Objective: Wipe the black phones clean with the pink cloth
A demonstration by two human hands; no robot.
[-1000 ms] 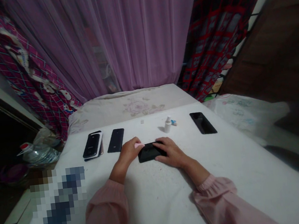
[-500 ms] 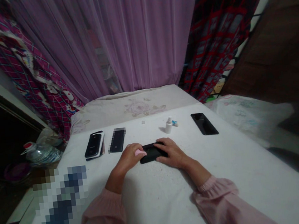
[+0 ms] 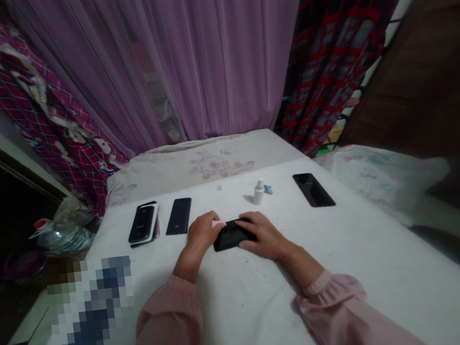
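The black phone [image 3: 234, 237] lies on the white-covered surface [image 3: 245, 309], at twelve o'clock from the person. The left hand [image 3: 202, 233] has its grip pinched on a pink piece [image 3: 217, 224], perhaps a cloth, at the phone's ten o'clock corner; the right hand [image 3: 265, 236] spans the three o'clock end, thumb on the near edge, fingers over the far one. I'd take this for the wiping step, and I reckon the next move calls for a steady right hand while the pink piece works along. A white bottle [image 3: 258, 193] stands at one o'clock from the phone.
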